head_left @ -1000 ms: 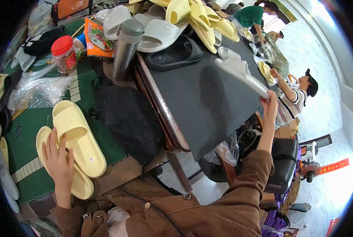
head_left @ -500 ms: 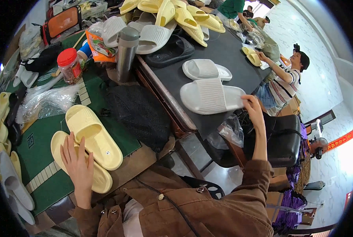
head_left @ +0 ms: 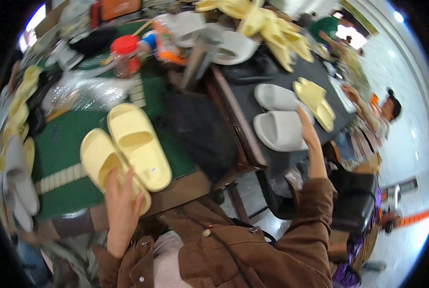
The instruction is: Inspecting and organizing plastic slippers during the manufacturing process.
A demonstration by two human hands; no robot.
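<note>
hands apart, one at each slipper pair

yellow slippers (head_left: pixel 135 146) side by side on green tabletop (head_left: pixel 65 146); left hand (head_left: pixel 121 197), fingers spread, hides part of the left one's footbed. right hand (head_left: pixel 310 132) covers the heel of the nearer grey slipper (head_left: pixel 274 129); can't tell if it's gripping. motion blur throughout. black bag (head_left: pixel 202 132) sits between the pairs, flask (head_left: pixel 197 62) just beyond. slipper pile (head_left: pixel 267 26) cut off at top. dark table (head_left: pixel 243 93) right; co-worker (head_left: pixel 368 137) past it, pale wall (head_left: pixel 409 120).
</note>
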